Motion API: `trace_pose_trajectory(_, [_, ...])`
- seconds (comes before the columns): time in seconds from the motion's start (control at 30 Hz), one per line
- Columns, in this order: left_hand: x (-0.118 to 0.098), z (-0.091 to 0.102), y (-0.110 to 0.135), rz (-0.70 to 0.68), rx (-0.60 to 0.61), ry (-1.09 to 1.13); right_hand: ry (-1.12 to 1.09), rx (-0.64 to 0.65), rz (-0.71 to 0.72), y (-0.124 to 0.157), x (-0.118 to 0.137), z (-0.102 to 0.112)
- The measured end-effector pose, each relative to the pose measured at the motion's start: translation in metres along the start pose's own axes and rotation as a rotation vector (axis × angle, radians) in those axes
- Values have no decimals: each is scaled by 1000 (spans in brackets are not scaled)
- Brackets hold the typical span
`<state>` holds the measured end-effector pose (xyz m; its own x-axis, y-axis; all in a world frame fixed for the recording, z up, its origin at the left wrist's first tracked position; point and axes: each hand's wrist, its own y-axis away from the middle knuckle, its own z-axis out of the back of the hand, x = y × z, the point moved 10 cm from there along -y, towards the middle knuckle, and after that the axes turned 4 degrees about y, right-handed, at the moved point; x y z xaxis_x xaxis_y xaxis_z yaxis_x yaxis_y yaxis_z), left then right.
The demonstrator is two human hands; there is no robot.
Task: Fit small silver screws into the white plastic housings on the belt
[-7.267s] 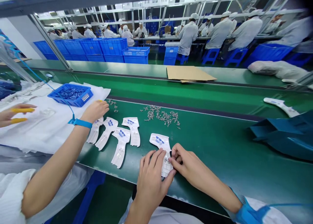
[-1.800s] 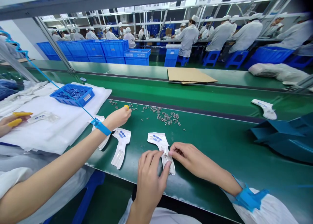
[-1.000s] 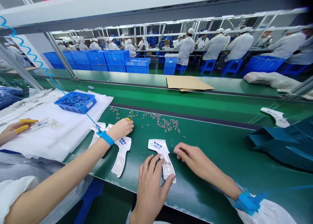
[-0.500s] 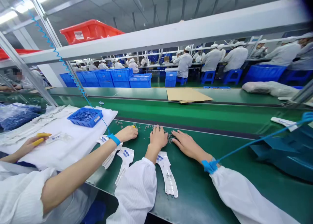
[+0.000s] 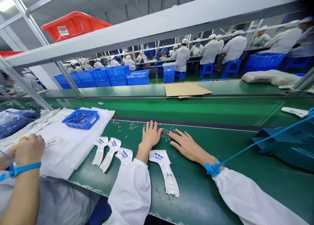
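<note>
Here, bare left hand [image 5: 150, 135]: spread wide at small silvery metal parts [image 5: 165, 134].
Right hand [image 5: 186, 145]: wide too, beside them.
White pistol-shaped plastic shell [image 5: 165, 169]: on green desk [image 5: 200, 189], beside white left sleeve [image 5: 133, 189].
Parts: light fingertips should limit scattering.

A red bin [image 5: 75, 26] sits on a shelf [image 5: 147, 27].

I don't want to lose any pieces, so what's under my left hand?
Small metal parts show beside the left hand, toward the right hand, on the green tabletop. Whatever lies directly beneath the left hand is covered.
</note>
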<state>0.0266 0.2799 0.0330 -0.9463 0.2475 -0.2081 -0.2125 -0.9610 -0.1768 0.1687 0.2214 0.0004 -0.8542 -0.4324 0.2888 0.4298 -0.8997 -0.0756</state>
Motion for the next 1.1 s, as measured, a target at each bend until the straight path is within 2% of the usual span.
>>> trace_pose_trajectory(0.1, [4,-6,-6,-4,23,1,3,0,14,0,3,2])
trace_pose_trajectory(0.27, [15,-9,0,48,38,-11,74,11,-60,-1,-6,-1])
trace_pose_trajectory(0.33, [10,-9,2,24,45,-3,89,15,-77,-3,-7,-3])
trace_pose_trajectory(0.53, [-26,-18,12,-190,145,45,129,-1,-81,-3,-7,2])
trace_pose_trajectory(0.73, [-21,-27,22,-161,244,16,199,-24,-230,12,-38,6])
trace_pose_trajectory(0.8, [-25,-28,25,-177,277,17,207,-22,-276,18,-43,6])
trace_pose_trajectory(0.9, [-37,-32,32,-247,333,36,186,-11,-202,23,-33,6])
trace_pose_trajectory(1.0, [-40,-32,35,-255,355,50,148,10,-112,27,-21,5])
trace_pose_trajectory(1.1, [-35,-23,37,-220,332,56,155,-12,-147,32,-27,5])
